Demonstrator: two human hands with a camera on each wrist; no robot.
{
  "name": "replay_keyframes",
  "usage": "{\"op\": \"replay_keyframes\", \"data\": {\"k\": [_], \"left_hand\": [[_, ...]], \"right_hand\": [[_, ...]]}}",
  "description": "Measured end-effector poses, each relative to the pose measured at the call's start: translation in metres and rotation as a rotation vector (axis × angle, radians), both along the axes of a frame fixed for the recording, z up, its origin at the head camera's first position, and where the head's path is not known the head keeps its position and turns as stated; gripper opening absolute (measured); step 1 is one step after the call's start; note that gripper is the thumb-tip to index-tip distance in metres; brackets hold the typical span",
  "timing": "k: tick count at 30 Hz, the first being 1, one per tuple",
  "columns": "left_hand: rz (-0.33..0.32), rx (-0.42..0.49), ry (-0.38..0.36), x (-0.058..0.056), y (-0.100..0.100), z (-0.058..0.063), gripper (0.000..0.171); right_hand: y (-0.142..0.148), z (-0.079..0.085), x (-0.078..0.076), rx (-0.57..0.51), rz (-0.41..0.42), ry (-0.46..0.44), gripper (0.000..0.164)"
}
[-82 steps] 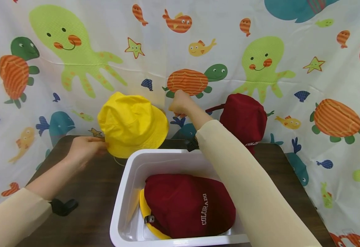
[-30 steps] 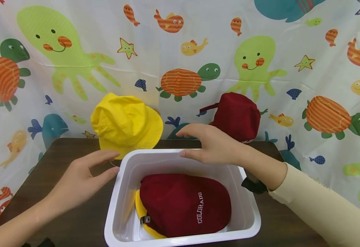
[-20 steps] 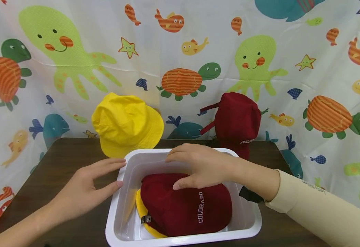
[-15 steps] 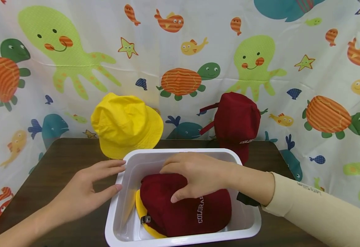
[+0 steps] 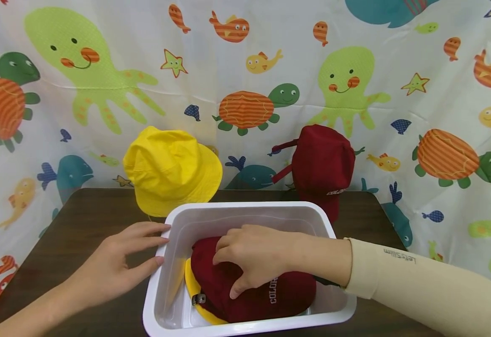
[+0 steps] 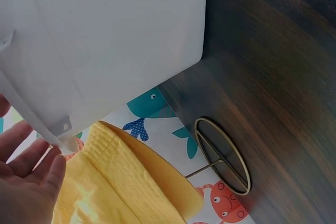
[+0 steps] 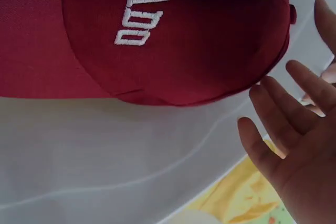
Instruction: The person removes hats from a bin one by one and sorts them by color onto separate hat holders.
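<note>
A dark red cap [image 5: 251,306] with COLORADO lettering lies in a white plastic bin [image 5: 245,205], over something yellow whose edge [image 5: 191,277] shows at its left. My right hand [image 5: 255,255] hovers close over the cap, fingers spread and slightly bent. In the right wrist view, its fingertips [image 7: 255,90] are right at the cap's edge. My left hand [image 5: 110,260] has its fingertips at the bin's left rim, fingers loosely extended. Seen from the left wrist, that hand [image 6: 26,187] is beside the bin's outer wall [image 6: 121,30], with nothing gripped.
Behind the bin's left corner is a yellow bucket hat [image 5: 171,168] on a wire stand, whose oval base [image 6: 223,156] rests on the dark wooden table [image 5: 114,206]. Another red cap [image 5: 323,161] stands behind the right corner. A sea-animal curtain [image 5: 228,61] hangs at the back.
My right hand has come down from beside the rear red cap into the bin, over the cap there. The left hand has moved from the yellow hat to the bin's rim.
</note>
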State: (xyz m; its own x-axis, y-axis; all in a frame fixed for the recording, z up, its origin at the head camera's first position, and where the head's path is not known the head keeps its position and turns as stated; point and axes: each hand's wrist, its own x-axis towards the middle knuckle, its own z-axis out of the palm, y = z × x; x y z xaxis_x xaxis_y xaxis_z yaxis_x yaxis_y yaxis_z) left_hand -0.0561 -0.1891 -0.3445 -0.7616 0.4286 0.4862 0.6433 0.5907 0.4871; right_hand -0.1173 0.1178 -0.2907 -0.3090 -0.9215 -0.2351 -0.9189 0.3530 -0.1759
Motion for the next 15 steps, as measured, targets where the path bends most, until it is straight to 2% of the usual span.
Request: {"op": "replay_keyframes", "data": {"k": [10, 15], "left_hand": [[0.011, -0.014, 0.069, 0.002, 0.000, -0.009, 0.057], [0.028, -0.004, 0.075, 0.004, 0.000, -0.013, 0.058]], "right_hand": [[-0.004, -0.011, 0.000, 0.033, 0.057, 0.049, 0.043], [-0.007, -0.011, 0.000, -0.005, 0.108, 0.112, 0.022]]}}
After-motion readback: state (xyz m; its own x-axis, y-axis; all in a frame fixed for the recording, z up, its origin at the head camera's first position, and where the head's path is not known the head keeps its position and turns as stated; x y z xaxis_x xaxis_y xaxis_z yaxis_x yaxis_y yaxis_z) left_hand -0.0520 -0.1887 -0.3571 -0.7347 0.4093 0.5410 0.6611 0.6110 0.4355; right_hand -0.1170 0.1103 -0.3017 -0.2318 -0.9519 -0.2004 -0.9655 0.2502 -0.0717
